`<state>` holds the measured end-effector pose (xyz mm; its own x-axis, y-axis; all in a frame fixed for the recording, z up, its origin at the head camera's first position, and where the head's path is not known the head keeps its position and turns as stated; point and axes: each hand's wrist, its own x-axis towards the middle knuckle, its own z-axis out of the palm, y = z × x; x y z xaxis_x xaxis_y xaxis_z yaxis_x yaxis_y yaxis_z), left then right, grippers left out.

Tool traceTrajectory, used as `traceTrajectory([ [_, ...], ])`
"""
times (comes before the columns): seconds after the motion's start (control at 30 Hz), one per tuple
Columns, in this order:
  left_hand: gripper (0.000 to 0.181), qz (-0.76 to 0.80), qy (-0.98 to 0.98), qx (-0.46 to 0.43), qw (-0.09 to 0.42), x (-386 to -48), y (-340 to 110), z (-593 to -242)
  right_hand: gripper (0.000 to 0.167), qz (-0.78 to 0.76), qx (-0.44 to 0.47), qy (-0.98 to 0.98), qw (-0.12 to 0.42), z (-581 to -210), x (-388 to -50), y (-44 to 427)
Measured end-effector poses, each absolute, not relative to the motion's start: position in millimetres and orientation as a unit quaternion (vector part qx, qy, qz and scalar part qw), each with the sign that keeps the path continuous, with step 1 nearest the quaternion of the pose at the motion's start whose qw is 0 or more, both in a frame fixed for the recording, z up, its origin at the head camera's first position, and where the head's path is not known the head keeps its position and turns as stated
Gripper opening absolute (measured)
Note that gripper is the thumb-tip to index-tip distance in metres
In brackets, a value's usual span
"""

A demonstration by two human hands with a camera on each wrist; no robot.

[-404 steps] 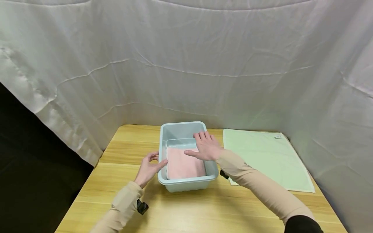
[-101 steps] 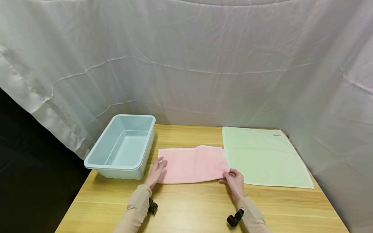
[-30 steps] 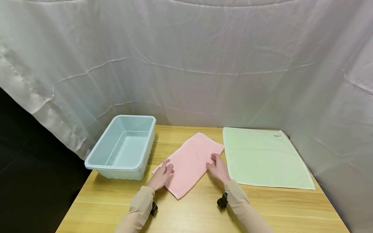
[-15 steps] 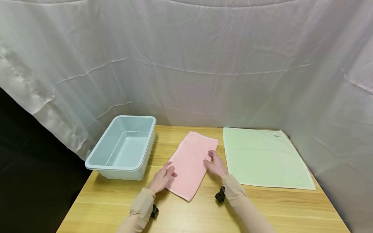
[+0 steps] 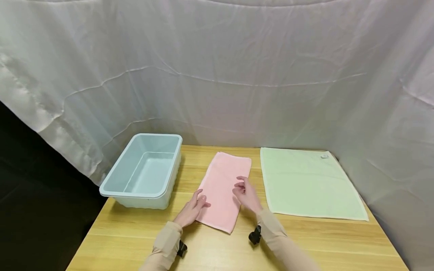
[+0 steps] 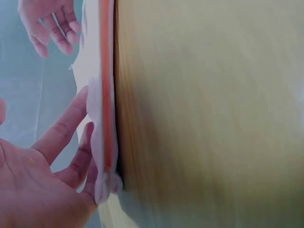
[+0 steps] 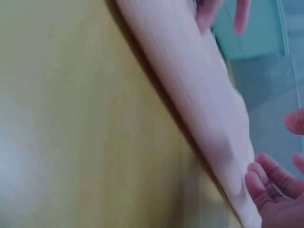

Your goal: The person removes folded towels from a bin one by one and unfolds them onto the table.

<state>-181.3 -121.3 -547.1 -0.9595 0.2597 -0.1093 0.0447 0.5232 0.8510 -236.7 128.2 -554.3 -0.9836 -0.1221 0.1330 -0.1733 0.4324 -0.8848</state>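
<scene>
A folded pink towel (image 5: 222, 188) lies on the wooden table, its long sides running away from me. My left hand (image 5: 191, 210) rests at its near left edge; in the left wrist view, the left fingers (image 6: 61, 135) touch the towel's side. By its right edge is my right hand (image 5: 248, 195), fingers loosely bent. The right wrist view has the right fingertips (image 7: 256, 185) against the towel's edge, with no grip round it visible. Thumb contact cannot be made out in either wrist view.
A pale blue plastic tub (image 5: 140, 195) stands at the left rear of the table (image 5: 217, 252). A light green towel (image 5: 312, 184) is spread flat at the right rear. A grey-white curtain (image 5: 217, 75) hangs behind the table.
Since the earliest frame, the tub has moved left and the pink towel has come out onto the table. Over the last second, the towel has turned counterclockwise from its slant.
</scene>
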Motion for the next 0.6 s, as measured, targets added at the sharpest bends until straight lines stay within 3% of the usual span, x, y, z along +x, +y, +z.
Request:
traceTrajectory([
  [0.23,0.065,0.498,0.852,0.092,0.130,-181,-118,-546,0.050,0.536,0.070,-0.841,-0.013,-556,-217,123],
  [0.6,0.055,0.586,0.792,0.125,0.121,-176,-108,-552,0.052,0.511,0.081,-0.856,0.007,-568,-228,130],
])
